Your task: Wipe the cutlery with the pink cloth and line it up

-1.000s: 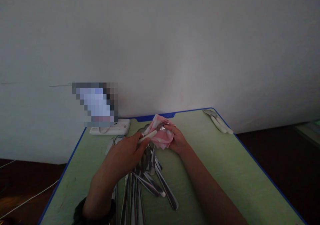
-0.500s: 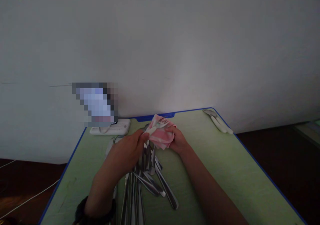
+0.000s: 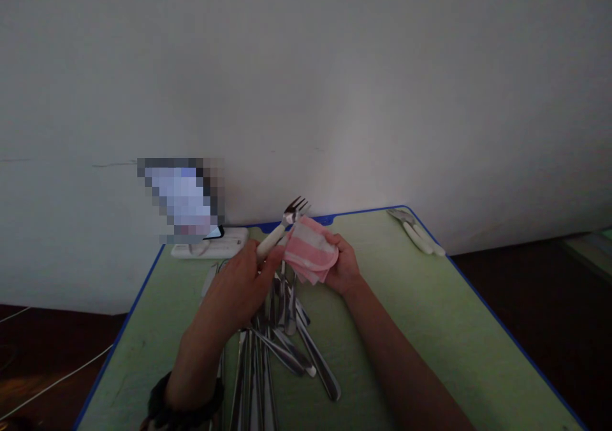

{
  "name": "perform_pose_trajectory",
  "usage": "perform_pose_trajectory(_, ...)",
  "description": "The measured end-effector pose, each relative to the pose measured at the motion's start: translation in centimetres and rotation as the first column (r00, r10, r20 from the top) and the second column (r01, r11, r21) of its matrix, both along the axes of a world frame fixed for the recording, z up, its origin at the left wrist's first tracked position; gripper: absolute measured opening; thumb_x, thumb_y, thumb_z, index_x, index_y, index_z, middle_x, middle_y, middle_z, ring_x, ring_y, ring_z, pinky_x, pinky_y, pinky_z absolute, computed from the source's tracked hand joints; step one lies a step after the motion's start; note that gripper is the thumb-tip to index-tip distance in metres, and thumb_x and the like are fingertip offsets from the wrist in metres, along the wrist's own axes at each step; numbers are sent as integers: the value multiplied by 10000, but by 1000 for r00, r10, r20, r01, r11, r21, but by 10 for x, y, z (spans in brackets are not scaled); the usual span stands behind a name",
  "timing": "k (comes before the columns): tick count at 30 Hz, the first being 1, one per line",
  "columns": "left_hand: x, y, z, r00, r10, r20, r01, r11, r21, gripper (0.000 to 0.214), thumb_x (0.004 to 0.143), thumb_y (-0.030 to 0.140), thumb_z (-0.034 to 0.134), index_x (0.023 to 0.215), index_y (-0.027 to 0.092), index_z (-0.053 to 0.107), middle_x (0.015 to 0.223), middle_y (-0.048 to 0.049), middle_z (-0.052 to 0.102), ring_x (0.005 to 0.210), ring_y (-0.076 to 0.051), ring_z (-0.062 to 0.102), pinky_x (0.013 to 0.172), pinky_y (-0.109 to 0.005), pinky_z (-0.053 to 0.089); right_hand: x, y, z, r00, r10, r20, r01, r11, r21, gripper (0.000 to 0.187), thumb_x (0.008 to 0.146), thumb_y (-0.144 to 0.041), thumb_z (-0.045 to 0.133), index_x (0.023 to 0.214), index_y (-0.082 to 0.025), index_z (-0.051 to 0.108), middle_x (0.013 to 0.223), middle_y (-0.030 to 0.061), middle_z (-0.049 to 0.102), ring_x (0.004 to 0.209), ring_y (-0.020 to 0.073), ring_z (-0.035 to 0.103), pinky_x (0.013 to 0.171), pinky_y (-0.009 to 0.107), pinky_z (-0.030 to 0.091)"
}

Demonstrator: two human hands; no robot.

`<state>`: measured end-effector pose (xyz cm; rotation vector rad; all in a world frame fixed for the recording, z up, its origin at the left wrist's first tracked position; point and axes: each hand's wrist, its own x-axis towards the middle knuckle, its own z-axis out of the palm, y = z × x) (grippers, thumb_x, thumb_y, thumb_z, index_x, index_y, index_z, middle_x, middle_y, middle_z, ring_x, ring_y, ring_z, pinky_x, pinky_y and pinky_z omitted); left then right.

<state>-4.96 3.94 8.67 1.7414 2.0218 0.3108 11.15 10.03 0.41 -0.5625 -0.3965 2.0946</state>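
Note:
A fork (image 3: 272, 240) with a white handle is held by my left hand (image 3: 239, 281), fingers closed round the handle and tines pointing up and away. My right hand (image 3: 345, 265) grips a folded pink and white striped cloth (image 3: 312, 246) just right of the fork's neck. The cloth's left edge is close to the fork head; whether they touch I cannot tell. Below both hands lies a pile of metal cutlery (image 3: 287, 348), handles toward me, partly covered by my left hand and forearm.
Two white-handled forks (image 3: 417, 234) lie at the table's far right corner. At the far left a blurred phone (image 3: 184, 198) leans above a white stand (image 3: 234, 243). The green table (image 3: 382, 329) has a blue edge and meets the wall (image 3: 335, 87).
The fork head, earlier lying against the opened cloth, has come up and out beyond it. My right hand's cloth is now folded over, with its striped side showing.

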Motion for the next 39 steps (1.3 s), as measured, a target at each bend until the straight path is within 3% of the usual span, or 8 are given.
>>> perform_pose_trajectory(3,1,1,1,999,43,-6,-43,999,-3,363,810,579,400,755,220,413,679,-19,580,641,-214,592,531,-262,344,-1,-1,0,999,37,-25,-37,999,16,297,691,-279,458,901,-147,621,824,45,717,769,201,654,795,356,491)
perform_pose_trajectory(10,0,4,-3,998,5,68,-11,996,83,279,791,487,492,843,214,515,647,18,570,592,-176,557,529,-240,317,-1,-3,-1,994,105,-2,-105,993,54,314,707,-289,442,901,-131,632,777,56,712,728,198,650,772,337,489)
perform_pose_trajectory(21,-3,6,-2,997,-35,70,30,997,73,252,811,417,471,826,204,605,680,-12,625,629,-181,573,570,-250,333,-1,-1,-1,997,81,-16,-79,993,87,230,692,-268,462,804,-156,629,674,18,687,681,185,638,765,329,495)
perform_pose_trajectory(26,-2,5,-1,992,-94,86,90,995,40,240,790,400,508,848,204,635,696,-15,648,646,-181,589,567,-245,330,0,-3,-6,998,67,16,-68,995,76,235,678,-272,524,838,-147,641,749,28,704,723,182,643,772,318,496)
perform_pose_trajectory(32,-2,5,3,998,-3,60,-4,994,114,227,802,383,470,763,196,593,646,-4,614,599,-168,561,548,-243,320,-3,-7,-5,989,132,73,-145,965,217,365,615,-173,636,979,-145,641,850,34,713,762,161,647,791,290,487)
perform_pose_trajectory(39,-9,4,5,997,25,72,-36,986,161,214,793,379,449,758,206,571,611,16,586,577,-162,545,543,-243,323,-3,-3,-13,977,21,213,-75,965,250,305,627,-213,720,916,-134,662,895,50,706,775,146,639,804,287,480)
